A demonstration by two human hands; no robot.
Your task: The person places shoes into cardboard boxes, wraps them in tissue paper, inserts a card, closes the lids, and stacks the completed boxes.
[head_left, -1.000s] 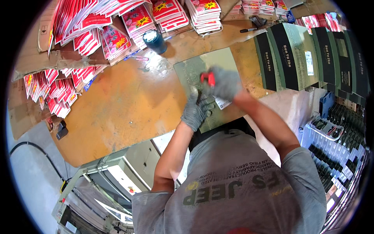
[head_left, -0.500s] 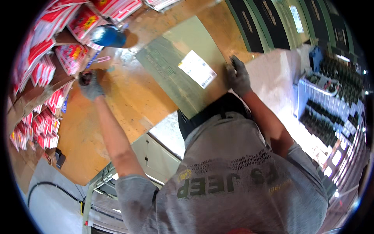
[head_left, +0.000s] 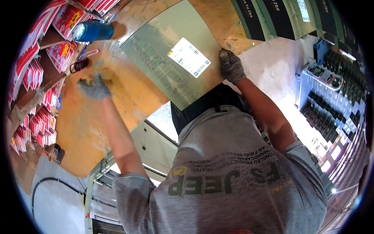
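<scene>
A flat olive-green box (head_left: pixel 156 50) with a white label (head_left: pixel 189 57) on top lies tilted across the near side of the table. My gloved right hand (head_left: pixel 232 67) grips its right edge, fingers curled over. To the left of the box, my gloved left hand (head_left: pixel 96 89) hovers above the wood with its fingers apart and nothing in them, slightly blurred. Just beyond those fingertips a small dark object with a looped end (head_left: pixel 79 65) rests by the shelf's edge; its kind is unclear.
Red-and-white printed packets (head_left: pixel 62 54) fill a cardboard shelf at the left. A blue bottle (head_left: pixel 92 31) lies near it, and a pink loop-shaped item (head_left: pixel 92 52) beside that. Several green-and-black boxes (head_left: pixel 272 17) stand at the far right. A blue cart (head_left: pixel 321 76) is on the floor.
My left hand has let go of the small dark object and drawn back toward me. My right hand has closed on the box's edge, and the box has shifted slightly left and away.
</scene>
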